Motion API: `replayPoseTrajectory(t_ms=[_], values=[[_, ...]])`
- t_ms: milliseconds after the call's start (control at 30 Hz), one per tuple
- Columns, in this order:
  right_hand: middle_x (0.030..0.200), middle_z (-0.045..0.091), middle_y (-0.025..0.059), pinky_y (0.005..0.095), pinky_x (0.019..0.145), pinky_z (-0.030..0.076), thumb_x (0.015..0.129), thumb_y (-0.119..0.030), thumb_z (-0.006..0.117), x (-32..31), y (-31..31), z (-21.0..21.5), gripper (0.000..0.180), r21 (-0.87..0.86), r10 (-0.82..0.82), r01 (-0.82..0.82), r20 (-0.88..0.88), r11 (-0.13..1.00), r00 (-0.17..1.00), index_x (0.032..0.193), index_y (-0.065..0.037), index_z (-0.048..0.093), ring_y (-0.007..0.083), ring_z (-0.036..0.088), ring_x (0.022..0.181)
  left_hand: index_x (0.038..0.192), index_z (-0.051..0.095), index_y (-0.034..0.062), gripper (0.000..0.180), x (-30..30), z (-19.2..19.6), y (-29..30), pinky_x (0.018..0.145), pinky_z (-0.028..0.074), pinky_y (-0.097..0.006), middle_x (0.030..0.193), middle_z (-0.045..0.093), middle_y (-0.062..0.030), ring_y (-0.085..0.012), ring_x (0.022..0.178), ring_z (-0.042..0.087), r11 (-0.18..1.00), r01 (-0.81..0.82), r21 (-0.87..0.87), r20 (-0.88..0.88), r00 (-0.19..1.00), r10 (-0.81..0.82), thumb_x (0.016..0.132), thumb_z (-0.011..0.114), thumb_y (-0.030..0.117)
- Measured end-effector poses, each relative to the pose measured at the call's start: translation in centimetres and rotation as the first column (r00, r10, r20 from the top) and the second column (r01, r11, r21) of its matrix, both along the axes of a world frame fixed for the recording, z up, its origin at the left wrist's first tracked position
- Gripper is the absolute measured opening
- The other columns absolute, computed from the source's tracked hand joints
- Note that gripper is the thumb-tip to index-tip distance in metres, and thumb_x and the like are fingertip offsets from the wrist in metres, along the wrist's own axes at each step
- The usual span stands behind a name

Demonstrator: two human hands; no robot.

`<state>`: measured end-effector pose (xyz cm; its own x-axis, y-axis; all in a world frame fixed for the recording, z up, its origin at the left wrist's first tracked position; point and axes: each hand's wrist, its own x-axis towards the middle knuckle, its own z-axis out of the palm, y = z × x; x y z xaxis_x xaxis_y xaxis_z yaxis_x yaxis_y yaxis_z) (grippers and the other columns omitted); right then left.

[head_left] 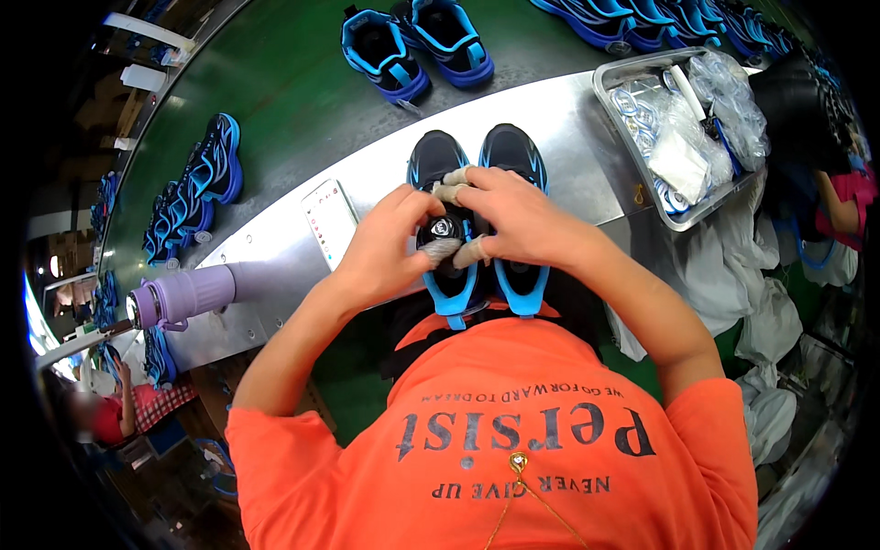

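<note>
A pair of black and blue sneakers lies side by side on the metal bench edge, toes pointing away: the left sneaker (434,156) and the right sneaker (514,151). A round black disc (445,228) with a pale emblem shows at the left sneaker's tongue. My left hand (389,240) curls around the disc's left side, thumb below and fingers above. From the other side, my right hand (522,216) closes over the same sneaker's tongue and lace area. Pale coverings wrap several fingertips. The exact contact under the fingers is partly hidden.
A smartphone (330,223) lies left of the sneakers, with a purple flask (188,295) farther left. At right stands a clear plastic bin (672,216) of round badges and plastic bags. More sneakers (386,57) rest on the green belt (284,78). A person (128,403) sits at far left.
</note>
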<state>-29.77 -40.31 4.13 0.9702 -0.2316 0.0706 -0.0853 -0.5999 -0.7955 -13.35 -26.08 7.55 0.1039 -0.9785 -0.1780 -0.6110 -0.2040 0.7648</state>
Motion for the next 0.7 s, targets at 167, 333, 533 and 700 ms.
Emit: replayPoseTrajectory(t_ms=[167, 333, 533, 700], values=[[0.095, 0.057, 0.014, 0.0412, 0.083, 0.045, 0.078, -0.017, 0.074, 1.0, -1.2, 1.3, 0.035, 0.242, 0.102, -0.072, -0.115, 0.968, 0.988, 0.11, -0.005, 0.064, 0.0332, 0.056, 0.096, 0.127, 0.06, 0.0071, 0.049, -0.6, -1.7, 2.7, 0.078, 0.043, -0.026, 0.105, 0.052, -0.0027, -0.0129, 0.088, 0.051, 0.984, -0.175, 0.046, -0.193, 0.965, 0.18, 0.08, 0.066, -0.003], [0.091, 0.054, 0.0137, 0.0413, 0.08, 0.044, 0.082, -0.013, 0.07, 1.9, -0.6, 1.6, 0.024, 0.242, 0.096, -0.043, -0.21, 0.969, 0.973, 0.104, -0.005, 0.065, 0.0334, 0.055, 0.092, 0.122, 0.054, 0.0015, 0.041, -2.4, -2.2, 3.9, 0.08, 0.045, -0.025, 0.104, 0.055, -0.0024, -0.0105, 0.086, 0.051, 0.906, -0.412, 0.095, -0.339, 0.842, 0.419, 0.083, 0.064, -0.007], [0.091, 0.056, 0.0115, 0.0409, 0.075, 0.047, 0.078, -0.021, 0.075, 0.9, 0.3, 1.3, 0.025, 0.203, 0.026, -0.005, -0.105, 0.979, 0.994, 0.097, -0.007, 0.071, 0.0312, 0.059, 0.087, 0.108, 0.052, 0.0013, 0.023, -4.0, -3.1, 5.0, 0.081, 0.046, -0.026, 0.101, 0.055, -0.0025, -0.0103, 0.087, 0.054, 0.815, -0.556, 0.162, -0.403, 0.717, 0.569, 0.088, 0.061, -0.007], [0.088, 0.06, 0.0097, 0.0409, 0.076, 0.049, 0.078, -0.025, 0.074, 1.2, 1.8, 1.1, 0.025, -0.105, -0.056, 0.049, -0.073, 0.993, 0.996, 0.097, -0.01, 0.072, 0.0305, 0.061, 0.088, 0.104, 0.054, 0.0006, 0.016, -5.0, -1.8, 5.0, 0.083, 0.047, -0.029, 0.1, 0.056, -0.0051, -0.0158, 0.091, 0.057, 0.806, -0.585, 0.088, -0.303, 0.755, 0.581, 0.089, 0.06, -0.004]])
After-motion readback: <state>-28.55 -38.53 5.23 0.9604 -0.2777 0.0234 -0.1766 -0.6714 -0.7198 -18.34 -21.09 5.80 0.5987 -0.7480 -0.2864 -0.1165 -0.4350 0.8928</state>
